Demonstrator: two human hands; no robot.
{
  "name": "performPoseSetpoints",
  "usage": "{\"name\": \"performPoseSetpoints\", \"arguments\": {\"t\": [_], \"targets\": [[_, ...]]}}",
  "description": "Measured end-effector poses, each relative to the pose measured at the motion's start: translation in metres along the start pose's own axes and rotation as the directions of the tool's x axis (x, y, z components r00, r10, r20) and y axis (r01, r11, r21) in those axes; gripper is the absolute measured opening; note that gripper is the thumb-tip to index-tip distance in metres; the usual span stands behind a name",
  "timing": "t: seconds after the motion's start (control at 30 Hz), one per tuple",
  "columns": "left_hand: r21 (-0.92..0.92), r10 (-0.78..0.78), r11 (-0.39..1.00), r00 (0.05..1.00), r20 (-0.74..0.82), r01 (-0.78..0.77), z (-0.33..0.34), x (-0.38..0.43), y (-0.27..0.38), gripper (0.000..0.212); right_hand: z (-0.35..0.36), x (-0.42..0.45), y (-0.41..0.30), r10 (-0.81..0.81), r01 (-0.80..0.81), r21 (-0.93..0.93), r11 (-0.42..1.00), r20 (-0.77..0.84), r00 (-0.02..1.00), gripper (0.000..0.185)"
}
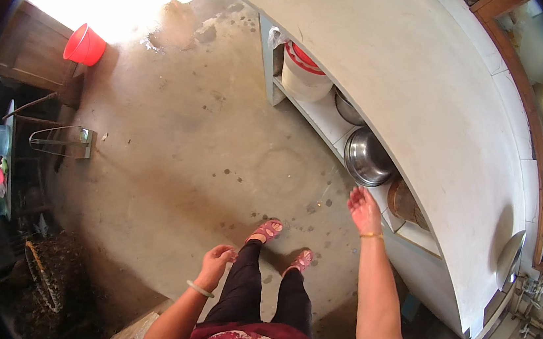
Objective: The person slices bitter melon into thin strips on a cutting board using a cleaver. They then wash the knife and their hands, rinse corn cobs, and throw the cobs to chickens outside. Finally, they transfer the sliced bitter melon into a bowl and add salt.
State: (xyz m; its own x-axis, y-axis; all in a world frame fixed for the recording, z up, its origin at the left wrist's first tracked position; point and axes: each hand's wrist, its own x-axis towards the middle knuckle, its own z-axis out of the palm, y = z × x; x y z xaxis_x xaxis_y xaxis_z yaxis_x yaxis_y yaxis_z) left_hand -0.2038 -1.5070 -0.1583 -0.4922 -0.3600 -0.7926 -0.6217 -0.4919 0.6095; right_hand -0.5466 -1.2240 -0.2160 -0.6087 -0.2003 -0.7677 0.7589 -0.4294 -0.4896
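My right hand [364, 210] is stretched forward with its fingers apart and nothing in it, close in the picture to a stack of stainless steel basins [368, 157] on the shelf under the counter. Whether it touches them I cannot tell, but a gap seems to show. Low over my thigh, my left hand [218, 260] hangs with loosely curled fingers and holds nothing that I can see. Beside the basins lie a brown cylindrical container [408, 203] and another metal bowl [348, 109]. Farther along the shelf stands a white bucket [303, 79] with a red lid.
The pale countertop [410, 75] curves along the right, with a round metal lid [510, 259] leaning at its wall side. A red plastic bucket [86, 46] stands by the wooden door at upper left. A metal-framed stand [68, 142] is at left, above a dark heap [61, 276].
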Motion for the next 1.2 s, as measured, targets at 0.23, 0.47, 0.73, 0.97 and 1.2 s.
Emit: {"name": "performPoseSetpoints", "arguments": {"t": [0.23, 0.47, 0.73, 0.97, 1.2], "targets": [[-0.084, -0.099, 0.992, 0.995, -0.030, 0.096, 0.012, -0.006, -0.027, 0.023, 0.084, 0.174, -0.044, -0.117, 0.119, -0.037, 0.992, 0.062, 0.991, 0.013], [-0.074, -0.207, 0.977, 0.971, -0.120, 0.199, -0.007, -0.001, -0.051, 0.025, 0.104, 0.294, -0.071, -0.278, 0.281, -0.084, 0.956, 0.044, 0.960, 0.029], [-0.097, -0.216, 0.974, 0.971, -0.102, 0.207, -0.006, 0.010, -0.052, 0.026, 0.108, 0.288, -0.083, -0.403, 0.411, -0.114, 0.905, 0.081, 0.911, 0.030], [-0.082, -0.219, 0.974, 0.974, -0.062, 0.213, 0.004, 0.005, -0.043, 0.025, 0.107, 0.228, -0.088, -0.438, 0.450, -0.107, 0.887, 0.119, 0.891, 0.029], [-0.064, -0.167, 0.984, 0.986, -0.015, 0.165, 0.025, -0.002, -0.036, 0.022, 0.072, 0.152, -0.068, -0.409, 0.424, -0.104, 0.900, 0.139, 0.902, 0.028]]}}
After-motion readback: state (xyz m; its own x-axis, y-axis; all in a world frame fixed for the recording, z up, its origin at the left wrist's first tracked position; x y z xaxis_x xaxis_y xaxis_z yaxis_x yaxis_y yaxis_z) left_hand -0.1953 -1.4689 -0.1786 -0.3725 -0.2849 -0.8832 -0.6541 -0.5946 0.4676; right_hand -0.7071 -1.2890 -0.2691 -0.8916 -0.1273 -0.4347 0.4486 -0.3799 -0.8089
